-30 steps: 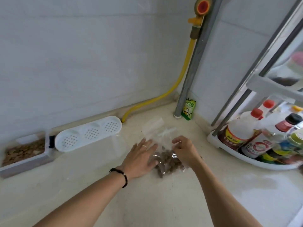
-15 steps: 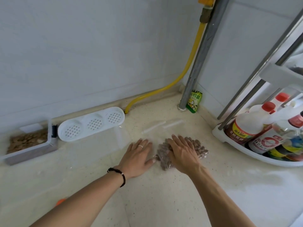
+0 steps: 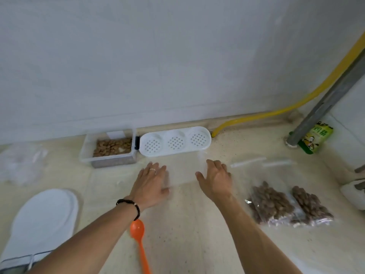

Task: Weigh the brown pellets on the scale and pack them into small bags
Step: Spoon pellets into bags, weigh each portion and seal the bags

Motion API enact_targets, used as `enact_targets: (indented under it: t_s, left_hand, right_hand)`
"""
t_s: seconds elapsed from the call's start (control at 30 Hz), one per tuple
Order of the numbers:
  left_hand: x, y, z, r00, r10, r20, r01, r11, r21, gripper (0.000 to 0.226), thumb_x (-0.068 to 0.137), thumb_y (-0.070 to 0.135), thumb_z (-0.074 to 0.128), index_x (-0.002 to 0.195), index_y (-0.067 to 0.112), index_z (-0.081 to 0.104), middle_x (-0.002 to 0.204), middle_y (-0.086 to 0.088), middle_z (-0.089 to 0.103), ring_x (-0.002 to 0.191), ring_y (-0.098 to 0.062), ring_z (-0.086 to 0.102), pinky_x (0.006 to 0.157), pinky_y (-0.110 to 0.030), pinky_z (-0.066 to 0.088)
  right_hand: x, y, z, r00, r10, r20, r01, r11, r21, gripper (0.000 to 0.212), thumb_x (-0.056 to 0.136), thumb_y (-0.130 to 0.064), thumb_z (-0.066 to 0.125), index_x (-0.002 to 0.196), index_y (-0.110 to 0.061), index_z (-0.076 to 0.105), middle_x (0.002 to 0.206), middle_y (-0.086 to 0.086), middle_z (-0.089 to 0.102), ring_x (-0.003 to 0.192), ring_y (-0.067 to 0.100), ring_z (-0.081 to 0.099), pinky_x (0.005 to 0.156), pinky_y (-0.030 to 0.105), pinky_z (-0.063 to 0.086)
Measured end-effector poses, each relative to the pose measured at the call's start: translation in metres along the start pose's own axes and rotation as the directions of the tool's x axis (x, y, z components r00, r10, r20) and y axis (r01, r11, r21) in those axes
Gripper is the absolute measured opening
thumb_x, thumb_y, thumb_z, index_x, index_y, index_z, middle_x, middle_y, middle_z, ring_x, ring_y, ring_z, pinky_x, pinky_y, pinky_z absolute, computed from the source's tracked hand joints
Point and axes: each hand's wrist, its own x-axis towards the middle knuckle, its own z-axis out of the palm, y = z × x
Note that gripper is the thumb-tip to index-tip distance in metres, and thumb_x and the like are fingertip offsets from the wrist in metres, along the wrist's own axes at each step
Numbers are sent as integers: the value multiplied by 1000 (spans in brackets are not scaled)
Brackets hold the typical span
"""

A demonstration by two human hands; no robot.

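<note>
Now both hands reach toward the middle of the counter (image 3: 187,244), where an empty clear bag (image 3: 183,173) lies flat, hard to make out against the pale top. The left hand (image 3: 151,181) is spread, fingers straight, resting at the bag's left side; the right hand (image 3: 216,179) is also spread and holds nothing, at its right side. Whether the fingertips actually touch the film cannot be told.

The step in hand looks like taking up a fresh bag. To do it well, I would pin one side with the flat left hand and find the mouth with the right, rubbing the two layers apart before lifting, since thin film clings. Keep the mouth toward the tub so the scoop has a short trip.

The tub (image 3: 110,150), near the back edge against the wall, holds loose brown pellets (image 3: 113,146), a fair layer remaining. Toward the right edge lie two filled bags (image 3: 270,204) of pellets, side by side and touching. An orange scoop (image 3: 138,234) lies near the front edge, bowl empty. The white scale (image 3: 43,218) sits at the front-left corner with nothing on it. A white perforated tray (image 3: 174,141) sits beside the tub.
</note>
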Motion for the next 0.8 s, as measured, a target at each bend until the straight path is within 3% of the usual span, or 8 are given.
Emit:
enact_targets:
  t_s: [0.13,0.27,0.33,0.43,0.53,0.63,0.73,0.8]
  left_hand:
    - [6,-10,6,999,25,-36,-25,1000,-16,46,84,42,56,124,23,43,128,-4,44,129,-27,35,103,-42,32]
    - [9,-10,9,995,86,-58,-88,996,-26,37,84,38,58,117,25,48,120,1,49,120,-22,44,98,-41,35]
    - [10,-9,7,994,89,-62,-92,994,-53,36,82,39,58,115,26,49,118,2,51,119,-22,46,97,-39,36]
    - [11,-5,0,992,76,-102,-87,990,-108,50,84,42,59,127,21,47,129,-3,49,123,-24,45,99,-37,38]
    - [7,3,-19,981,53,-184,-103,956,-273,89,83,47,67,150,14,20,154,-8,24,141,-24,26,114,-33,28]
    - [4,13,-45,975,17,-223,-116,892,-438,95,86,43,66,153,16,5,160,-4,12,146,-19,13,113,-25,16]
    - [-2,10,-66,982,-4,-191,-102,834,-543,71,92,36,61,149,19,22,151,-1,33,141,-20,26,117,-38,24]
    - [-11,0,-73,972,0,-233,-134,821,-556,39,98,24,53,135,21,42,126,4,55,123,-15,46,105,-32,38]
  right_hand:
    - [15,-8,16,998,63,-31,-66,990,-123,61,83,-54,61,125,-14,45,126,5,51,119,26,43,95,39,35]
    - [18,-10,22,997,39,-67,-46,995,-93,42,87,-37,61,122,-17,50,122,1,55,118,23,44,95,37,32]
    - [16,-11,21,995,28,-95,-26,999,19,46,86,-26,62,129,-17,49,124,0,56,120,22,44,96,37,33]
    - [12,-13,11,990,28,-138,14,957,291,44,85,-9,61,128,-12,50,117,6,59,113,25,51,92,37,40]
    - [9,-19,-6,992,43,-116,19,876,483,27,88,-4,55,113,-13,55,104,5,62,93,22,59,78,34,52]
    - [2,-29,-27,1000,17,-25,3,772,635,15,90,-4,51,98,-13,59,92,2,65,78,18,63,58,18,47]
    - [-11,-47,-50,998,-48,44,-3,644,765,8,92,-6,54,95,-6,62,91,10,69,75,19,66,59,18,51]
    - [-19,-59,-60,996,-62,67,-16,613,790,8,90,-10,58,96,-10,63,90,8,72,71,16,65,61,23,50]
